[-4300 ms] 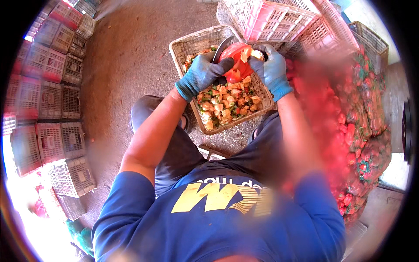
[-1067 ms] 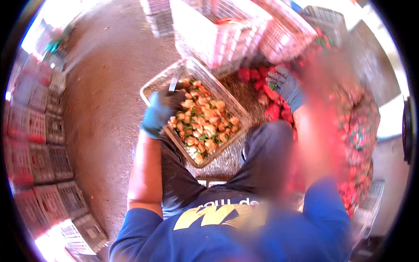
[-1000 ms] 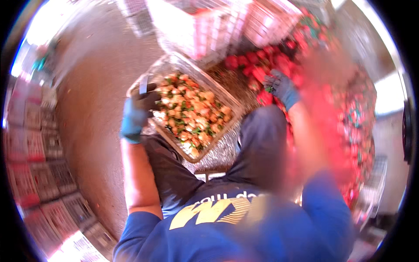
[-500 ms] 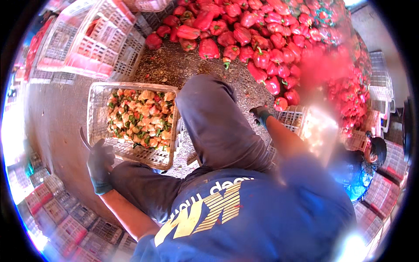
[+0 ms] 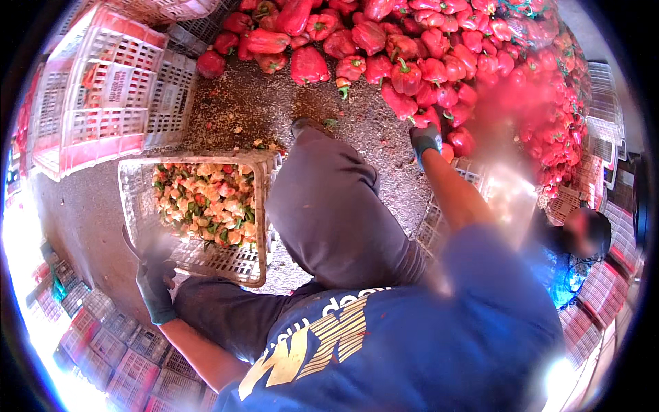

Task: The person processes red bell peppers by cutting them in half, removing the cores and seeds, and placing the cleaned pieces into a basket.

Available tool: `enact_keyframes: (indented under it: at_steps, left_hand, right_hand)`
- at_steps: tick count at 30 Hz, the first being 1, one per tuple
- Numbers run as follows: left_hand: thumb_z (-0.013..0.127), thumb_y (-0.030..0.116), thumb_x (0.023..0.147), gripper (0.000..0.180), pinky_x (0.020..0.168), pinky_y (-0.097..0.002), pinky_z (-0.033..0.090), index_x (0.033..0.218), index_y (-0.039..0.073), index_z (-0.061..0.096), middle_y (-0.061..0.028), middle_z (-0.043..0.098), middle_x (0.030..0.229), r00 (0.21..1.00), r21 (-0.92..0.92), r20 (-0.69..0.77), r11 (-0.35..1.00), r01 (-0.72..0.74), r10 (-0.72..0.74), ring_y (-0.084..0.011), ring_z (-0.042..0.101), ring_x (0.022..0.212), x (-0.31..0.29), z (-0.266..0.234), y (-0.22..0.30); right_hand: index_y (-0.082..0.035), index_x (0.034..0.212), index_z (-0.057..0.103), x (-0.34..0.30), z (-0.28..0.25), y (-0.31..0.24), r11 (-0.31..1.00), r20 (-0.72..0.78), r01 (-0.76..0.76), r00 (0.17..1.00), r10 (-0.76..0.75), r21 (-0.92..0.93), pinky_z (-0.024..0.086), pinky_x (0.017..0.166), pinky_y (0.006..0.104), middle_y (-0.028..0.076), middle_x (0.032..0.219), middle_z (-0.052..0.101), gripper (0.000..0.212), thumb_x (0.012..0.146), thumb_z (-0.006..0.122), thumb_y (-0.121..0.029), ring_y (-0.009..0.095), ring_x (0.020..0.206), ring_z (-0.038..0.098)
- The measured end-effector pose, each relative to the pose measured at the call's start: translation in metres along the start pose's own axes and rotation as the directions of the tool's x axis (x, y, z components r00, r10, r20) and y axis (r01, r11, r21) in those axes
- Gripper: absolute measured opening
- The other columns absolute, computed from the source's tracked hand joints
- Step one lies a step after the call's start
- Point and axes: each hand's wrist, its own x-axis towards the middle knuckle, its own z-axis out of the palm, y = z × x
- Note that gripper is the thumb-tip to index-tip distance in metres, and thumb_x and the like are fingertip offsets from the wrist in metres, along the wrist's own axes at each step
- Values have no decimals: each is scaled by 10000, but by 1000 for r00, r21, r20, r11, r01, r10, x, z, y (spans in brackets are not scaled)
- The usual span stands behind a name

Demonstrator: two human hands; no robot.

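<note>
My left hand, in a dark grey and teal glove, is closed round a knife with a thin curved blade. It hovers by the near left corner of a pale plastic crate. Orange-cream and green pepper trimmings lie in that crate. My right hand, gloved alike, reaches to the near edge of a heap of red bell peppers. Its fingertips meet the lower end of one red bell pepper. How far those fingers are closed is hidden.
Tall perforated crates stand at the far left. Another pale crate, partly blurred, is right of my raised knee. Another person sits at the right. Stacked crates line the lower left. Scraps dot the dark floor.
My right hand has moved away from me, from beside my knee to the pepper heap. The left hand still holds the knife. The whole view has shifted slightly.
</note>
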Motion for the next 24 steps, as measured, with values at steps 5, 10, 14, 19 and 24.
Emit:
enact_keyframes:
  at_steps: [5,10,14,19,24]
  left_hand:
    - [670,323,977,570,597,-257,484,1417,-21,554,-138,734,1031,998,18,38,999,48,-48,-143,649,722,18,-2,-8]
    - [662,313,981,551,586,-249,491,1411,-18,560,-135,737,1046,996,111,-1,989,94,-95,-138,654,716,22,-1,-5]
    - [638,378,992,475,508,-243,423,1237,-29,642,-118,718,859,994,131,-101,990,52,-39,-107,545,545,19,15,-2]
    - [656,413,992,498,455,-241,387,1231,-24,665,-118,723,846,987,92,-161,996,4,11,-98,517,499,17,24,0]
    - [661,333,997,459,437,-227,374,1319,7,638,-121,727,889,985,52,-165,997,51,-41,-107,531,521,20,23,-2]
  right_hand:
    - [-107,1441,531,72,2,35,991,-179,96,977,-113,-98,498,1057,513,296,1397,582,821,781,766,-535,454,1275,592]
    - [-213,1544,434,89,-3,37,984,26,152,988,-150,-90,471,1109,477,169,1498,557,942,735,830,-489,391,1355,553]
    - [-253,1544,442,102,-3,35,963,79,186,982,-174,-196,476,1111,451,161,1480,573,973,690,867,-445,376,1342,569]
    - [-245,1541,414,98,-9,41,966,271,200,951,-151,-163,497,1082,457,162,1399,631,1074,639,911,-546,379,1289,607]
    - [-102,1552,349,93,21,52,960,53,266,961,-272,90,508,1061,475,200,1344,661,1210,605,922,-589,376,1254,633]
